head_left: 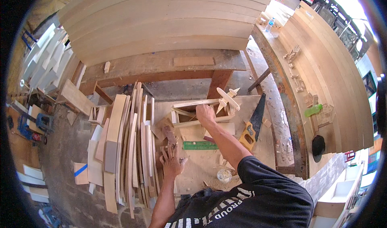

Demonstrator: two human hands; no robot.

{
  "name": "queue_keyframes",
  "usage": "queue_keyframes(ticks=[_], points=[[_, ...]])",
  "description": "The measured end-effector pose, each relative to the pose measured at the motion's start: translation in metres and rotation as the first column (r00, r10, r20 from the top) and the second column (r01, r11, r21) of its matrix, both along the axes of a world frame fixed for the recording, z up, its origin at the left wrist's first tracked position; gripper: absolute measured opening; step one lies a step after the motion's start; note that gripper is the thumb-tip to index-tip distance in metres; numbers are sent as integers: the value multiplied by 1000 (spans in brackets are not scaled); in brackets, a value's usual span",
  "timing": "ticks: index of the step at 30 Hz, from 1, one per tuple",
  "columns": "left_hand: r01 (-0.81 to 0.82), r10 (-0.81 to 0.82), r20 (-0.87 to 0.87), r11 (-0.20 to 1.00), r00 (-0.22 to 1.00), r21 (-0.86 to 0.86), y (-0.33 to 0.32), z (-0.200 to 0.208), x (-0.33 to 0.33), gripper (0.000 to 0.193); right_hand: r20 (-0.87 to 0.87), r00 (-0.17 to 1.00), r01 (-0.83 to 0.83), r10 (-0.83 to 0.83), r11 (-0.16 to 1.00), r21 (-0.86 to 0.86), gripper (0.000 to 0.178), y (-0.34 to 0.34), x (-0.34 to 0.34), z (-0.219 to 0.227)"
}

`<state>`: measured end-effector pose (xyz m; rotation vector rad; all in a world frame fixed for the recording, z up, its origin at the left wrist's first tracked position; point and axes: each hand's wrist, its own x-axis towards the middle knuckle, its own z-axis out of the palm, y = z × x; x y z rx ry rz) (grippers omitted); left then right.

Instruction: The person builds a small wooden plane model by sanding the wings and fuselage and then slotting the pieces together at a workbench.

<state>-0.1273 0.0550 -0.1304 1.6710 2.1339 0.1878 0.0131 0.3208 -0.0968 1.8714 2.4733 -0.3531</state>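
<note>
My right hand is closed over an open rectangular wooden box on the workbench. Whatever its fingers hold is hidden beneath them. Thin wood strips lie in the left part of that box. A pale wooden piece shaped like a toy airplane rests across its right end. My left hand lies at the bench's left side with its fingers stretched out, just below a dark brown wood block. Between the hands lies a green flat strip, with a pale board above it.
Right of my forearm lies a handsaw with a yellow handle. A clear cup stands near my body. Upright boards crowd the left side. Beyond is a low table under large planked panels. A green bottle lies at right.
</note>
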Motion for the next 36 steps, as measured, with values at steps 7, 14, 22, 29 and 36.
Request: queue_keyframes(ticks=[7,14,22,29,36], points=[[26,-23,-61,999,998,45,-3,-7,-3,91,4,1000,-27,27,993,119,19,-2,1,-6],[16,-16,-22,1000,1000,2,-3,-5,-4,91,-1,997,-74,74,993,94,20,1,-1,-9],[0,0,12,1000,1000,-17,-2,2,-2,88,-29,996,-82,82,997,6,17,6,5,-8],[12,-12,-9,1000,1000,17,-3,-2,-1,88,-51,991,-121,121,993,13,14,1,9,1],[-7,9,-38,999,999,45,-6,-8,-6,90,-822,541,-41,-177,971,-235,18,-13,43,48]])
